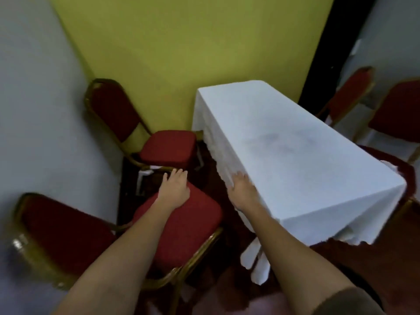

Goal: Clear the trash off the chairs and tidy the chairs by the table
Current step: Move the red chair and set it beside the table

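Observation:
Two red padded chairs with gold frames stand left of a table draped in a white cloth (306, 160). The near chair (181, 223) is below me; the far chair (168, 148) stands by the yellow wall. My left hand (176, 187) reaches over the far edge of the near chair's seat, fingers spread, holding nothing. My right hand (242, 185) is open, fingers against the hanging left side of the tablecloth. Something white (146, 172), perhaps paper, lies under the far chair's front edge. Both seats look bare.
A grey wall is on the left, a yellow wall behind. Two more red chairs (350, 96) stand at the back right, and another red seat (395, 164) shows beyond the table's right edge. The floor is dark red carpet.

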